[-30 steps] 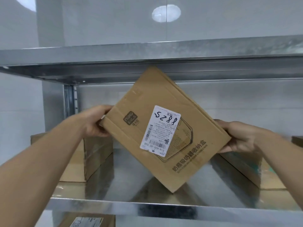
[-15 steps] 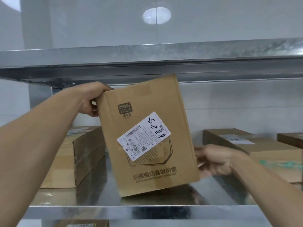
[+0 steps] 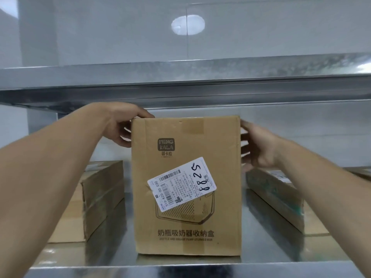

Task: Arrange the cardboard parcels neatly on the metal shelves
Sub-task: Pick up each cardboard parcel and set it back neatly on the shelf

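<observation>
A tall cardboard parcel (image 3: 186, 207) with a white shipping label stands upright on the metal shelf (image 3: 180, 267), near its front edge. My left hand (image 3: 122, 125) grips its top left corner, fingers over the top edge and thumb at the side. My right hand (image 3: 259, 145) lies against the upper right side with the fingers spread along it.
A flat cardboard parcel (image 3: 96, 197) lies on the shelf to the left, and another (image 3: 277, 199) to the right with a green-marked side. The upper metal shelf (image 3: 180, 81) runs just above the standing parcel. Gaps of bare shelf separate the parcels.
The parcel has turned from tilted to upright and now stands on the shelf. My right hand has moved from its lower right edge up to the upper right side.
</observation>
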